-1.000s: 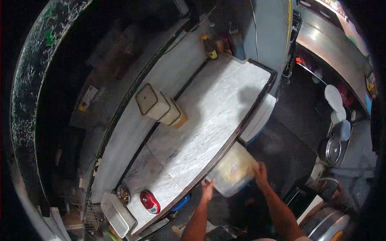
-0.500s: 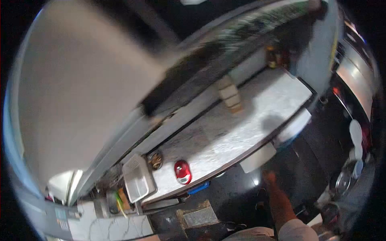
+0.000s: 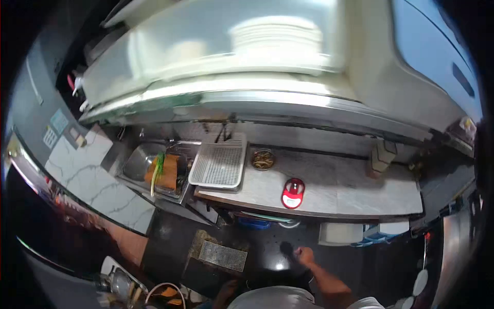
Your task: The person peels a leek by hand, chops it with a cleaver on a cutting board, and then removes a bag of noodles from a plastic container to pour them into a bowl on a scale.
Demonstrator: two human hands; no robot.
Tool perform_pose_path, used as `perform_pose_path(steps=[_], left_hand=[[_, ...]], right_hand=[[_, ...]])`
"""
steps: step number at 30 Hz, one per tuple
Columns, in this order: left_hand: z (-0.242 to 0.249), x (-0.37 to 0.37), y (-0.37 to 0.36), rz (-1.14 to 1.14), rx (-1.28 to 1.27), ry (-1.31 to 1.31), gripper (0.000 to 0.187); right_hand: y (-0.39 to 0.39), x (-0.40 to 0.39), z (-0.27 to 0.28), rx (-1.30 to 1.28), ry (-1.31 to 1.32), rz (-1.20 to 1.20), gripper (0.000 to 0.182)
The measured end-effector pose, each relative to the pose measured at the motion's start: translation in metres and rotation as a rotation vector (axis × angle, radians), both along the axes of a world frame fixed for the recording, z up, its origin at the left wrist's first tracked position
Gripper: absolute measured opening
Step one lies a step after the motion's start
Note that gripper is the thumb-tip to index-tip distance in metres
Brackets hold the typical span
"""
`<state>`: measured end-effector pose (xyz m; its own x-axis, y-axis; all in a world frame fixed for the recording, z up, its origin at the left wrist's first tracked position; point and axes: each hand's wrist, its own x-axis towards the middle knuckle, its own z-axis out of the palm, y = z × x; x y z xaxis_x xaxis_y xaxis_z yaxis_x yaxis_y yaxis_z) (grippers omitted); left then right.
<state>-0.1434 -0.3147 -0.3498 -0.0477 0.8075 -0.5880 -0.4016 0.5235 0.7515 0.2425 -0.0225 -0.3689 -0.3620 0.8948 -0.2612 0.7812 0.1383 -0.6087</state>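
My right hand (image 3: 304, 255) hangs low over the dark floor, in front of the counter (image 3: 329, 177). Its fingers are curled closed, and no object shows in them. A dim shape at the bottom edge may be my left hand (image 3: 226, 293); its fingers cannot be made out. On the counter beyond my right hand lies a red and white kitchen scale (image 3: 293, 193). Behind it to the left stands a round bowl of brownish pieces (image 3: 263, 159). A white draining basket (image 3: 218, 164) sits at the counter's left end.
Left of the basket is a steel sink (image 3: 135, 164) with an orange-brown board (image 3: 163, 172) and green stalks (image 3: 157, 167). A cabinet with stacked white plates (image 3: 275, 36) overhangs the counter. White bins (image 3: 340, 234) stand below. A floor grate (image 3: 223, 256) lies near my feet.
My view has swung left and levelled, bringing the sink and plate cabinet into fuller sight. My right hand stays low and closed. The scale, bowl and basket keep their places on the counter.
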Motion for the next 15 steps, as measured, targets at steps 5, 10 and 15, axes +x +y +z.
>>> perform_pose_path(steps=[5,10,15], left_hand=[[-0.008,-0.059,-0.091,-0.390,0.013,1.146,0.048],[-0.018,-0.124,-0.080,-0.337,-0.224,0.977,0.050],[-0.029,-0.191,-0.019,-0.526,-0.067,1.153,0.048]], right_hand=[[0.076,-0.101,0.100,0.288,0.389,-0.184,0.008],[0.191,-0.199,0.176,0.233,0.465,-0.162,0.029],[0.396,-0.270,0.095,0.285,-0.120,-0.150,0.047]])
